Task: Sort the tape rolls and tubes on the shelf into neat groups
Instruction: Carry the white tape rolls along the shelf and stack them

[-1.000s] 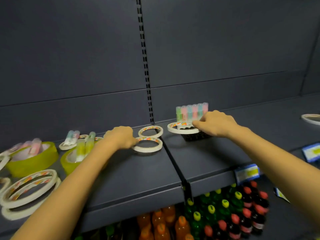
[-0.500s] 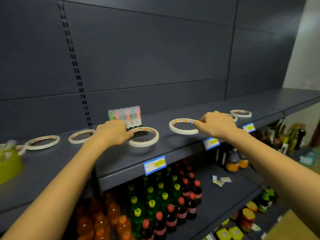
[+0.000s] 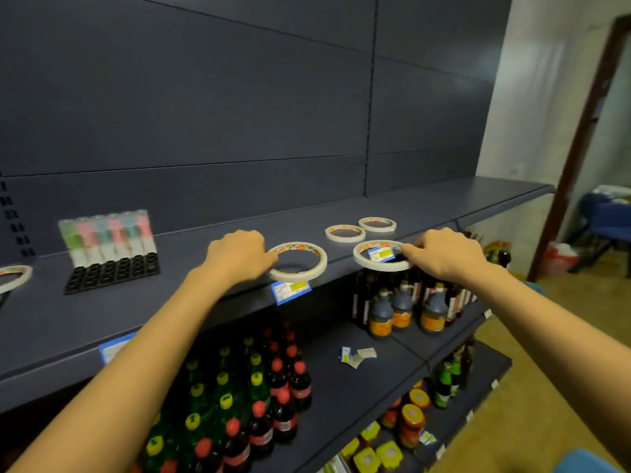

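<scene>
The left hand (image 3: pixel 239 257) curls its fingers (image 3: pixel 269 259) round one tape roll (image 3: pixel 297 261) at the shelf (image 3: pixel 191 295) edge. The right hand (image 3: pixel 447 254) pinches a second roll (image 3: pixel 380 256), seemingly lifted clear. Two more rolls (image 3: pixel 345 233) lie just beyond the fingers.

One head camera, tight on the shelf (image 3: pixel 136 308).
We look forward and down, angled right along the shelving, so close both forearms reach up from the bottom edge to the left hand (image 3: pixel 239 257) and right hand (image 3: pixel 447 256) mid-frame.
</scene>
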The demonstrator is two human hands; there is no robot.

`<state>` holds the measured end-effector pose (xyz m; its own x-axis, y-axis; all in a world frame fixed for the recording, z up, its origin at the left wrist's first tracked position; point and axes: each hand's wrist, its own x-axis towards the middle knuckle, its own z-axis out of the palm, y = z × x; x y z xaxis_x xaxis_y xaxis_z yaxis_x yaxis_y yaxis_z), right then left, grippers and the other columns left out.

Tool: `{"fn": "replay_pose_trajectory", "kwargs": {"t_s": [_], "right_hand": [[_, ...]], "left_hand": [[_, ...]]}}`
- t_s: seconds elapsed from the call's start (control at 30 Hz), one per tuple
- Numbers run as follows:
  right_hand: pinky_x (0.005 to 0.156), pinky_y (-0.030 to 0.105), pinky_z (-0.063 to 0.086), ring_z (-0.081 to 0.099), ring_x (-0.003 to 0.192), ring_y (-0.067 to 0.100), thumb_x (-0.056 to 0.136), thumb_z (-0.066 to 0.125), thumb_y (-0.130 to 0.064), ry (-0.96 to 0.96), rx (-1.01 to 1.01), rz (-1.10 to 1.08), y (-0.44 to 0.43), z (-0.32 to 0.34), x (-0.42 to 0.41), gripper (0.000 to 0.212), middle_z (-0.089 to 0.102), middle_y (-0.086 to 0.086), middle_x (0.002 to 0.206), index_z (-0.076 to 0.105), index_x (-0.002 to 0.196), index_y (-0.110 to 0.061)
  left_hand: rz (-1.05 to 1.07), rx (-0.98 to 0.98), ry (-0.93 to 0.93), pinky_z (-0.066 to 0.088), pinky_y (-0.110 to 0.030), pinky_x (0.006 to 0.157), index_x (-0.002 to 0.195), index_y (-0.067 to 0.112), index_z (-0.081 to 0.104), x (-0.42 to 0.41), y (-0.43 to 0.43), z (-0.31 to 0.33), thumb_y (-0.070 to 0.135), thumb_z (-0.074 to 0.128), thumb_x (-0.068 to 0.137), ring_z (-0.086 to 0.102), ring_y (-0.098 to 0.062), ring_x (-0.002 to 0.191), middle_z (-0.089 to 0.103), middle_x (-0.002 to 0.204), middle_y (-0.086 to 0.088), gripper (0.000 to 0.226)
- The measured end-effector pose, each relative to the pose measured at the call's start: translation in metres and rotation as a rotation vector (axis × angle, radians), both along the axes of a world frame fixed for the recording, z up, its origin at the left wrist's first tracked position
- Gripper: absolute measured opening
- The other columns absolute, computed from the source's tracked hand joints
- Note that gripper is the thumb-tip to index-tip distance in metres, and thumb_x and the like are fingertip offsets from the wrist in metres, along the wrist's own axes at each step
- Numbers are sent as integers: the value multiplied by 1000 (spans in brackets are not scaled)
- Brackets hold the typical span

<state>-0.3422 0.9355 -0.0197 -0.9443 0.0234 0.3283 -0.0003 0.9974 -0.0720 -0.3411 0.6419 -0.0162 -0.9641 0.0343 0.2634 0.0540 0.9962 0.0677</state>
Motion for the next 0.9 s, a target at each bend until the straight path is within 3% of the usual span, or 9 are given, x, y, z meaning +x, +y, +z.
{"fn": "replay_pose_trajectory", "kwargs": {"t_s": [0.13, 0.5, 0.77, 0.9], "right_hand": [[65, 31, 40, 54, 76, 30, 92, 38, -55, 9, -17, -24, 32, 1, -29, 47, 57, 8, 79, 62, 74, -19], [64, 31, 37, 54, 75, 27, 93, 34, -55, 33, -39, -12, 73, 4, -141, 54, 59, 5, 78, 68, 84, -15], [65, 30, 35, 49, 74, 27, 94, 36, -49, 0, -60, 58, 72, -5, -204, 45, 53, 6, 77, 59, 71, -17], [66, 30, 36, 50, 74, 27, 95, 35, -51, -37, -54, 115, 70, -9, -236, 45, 53, 6, 78, 59, 77, -16]], "left_hand": [[-45, -22, 15, 37, -32, 66, 71, 15, 53, -42, 36, 8, 44, 45, 92, 50, -23, 71, 45, 62, 2, 37], [-26, -13, -9, 38, -31, 64, 56, 18, 40, -153, 86, 4, 42, 45, 93, 43, -16, 58, 43, 59, 2, 44], [80, -18, -72, 36, -31, 67, 57, 19, 37, -191, 106, -10, 40, 46, 93, 48, -23, 71, 43, 64, 1, 42], [131, -42, -98, 37, -31, 67, 66, 14, 47, -200, 117, -17, 41, 45, 93, 54, -25, 76, 53, 77, -5, 39]]}}
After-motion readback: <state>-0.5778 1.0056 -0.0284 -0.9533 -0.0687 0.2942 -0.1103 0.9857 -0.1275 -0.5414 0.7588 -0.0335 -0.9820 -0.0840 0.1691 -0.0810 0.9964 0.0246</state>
